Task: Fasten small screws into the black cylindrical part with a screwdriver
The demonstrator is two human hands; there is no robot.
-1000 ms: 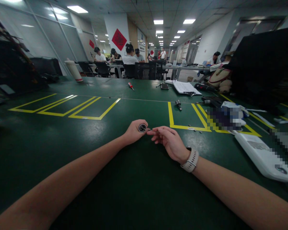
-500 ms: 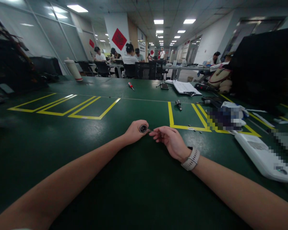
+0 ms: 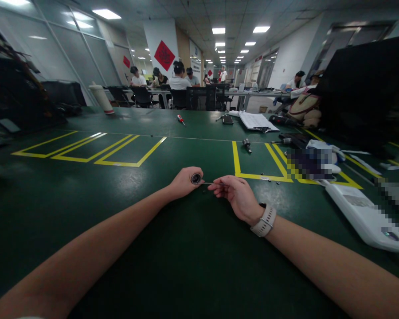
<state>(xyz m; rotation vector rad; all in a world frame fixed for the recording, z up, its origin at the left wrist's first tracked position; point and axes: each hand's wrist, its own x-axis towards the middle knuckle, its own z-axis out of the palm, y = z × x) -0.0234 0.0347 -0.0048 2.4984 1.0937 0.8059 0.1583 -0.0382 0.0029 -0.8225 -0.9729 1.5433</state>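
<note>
My left hand (image 3: 186, 182) is wrapped round a cylindrical metal part (image 3: 196, 178), its round, hollow-looking end turned toward me. A thin metal rod-like tool (image 3: 207, 183) sits pinched in the fingers of my right hand (image 3: 234, 195). The tool's tip reaches the near rim of the cylindrical part; whether it touches or goes inside I cannot tell. A tiny dark piece (image 3: 204, 191) shows just below the tool, between my hands. Several small dark parts (image 3: 269, 180) lie to the right of my right hand on the green table (image 3: 186, 266).
Yellow tape (image 3: 119, 163) marks areas left and right. A metal fitting (image 3: 247, 145) lies within the right tape. Farther back are a red screwdriver (image 3: 181, 119), papers (image 3: 257, 121) and a cup (image 3: 101, 99). A white device (image 3: 365, 217) rests at right. People (image 3: 179, 79) sit beyond.
The tool's tip has drawn out of the cylindrical part's opening to its near rim. My right hand has shifted slightly right. The tiny dark piece below the tool has come into view.
</note>
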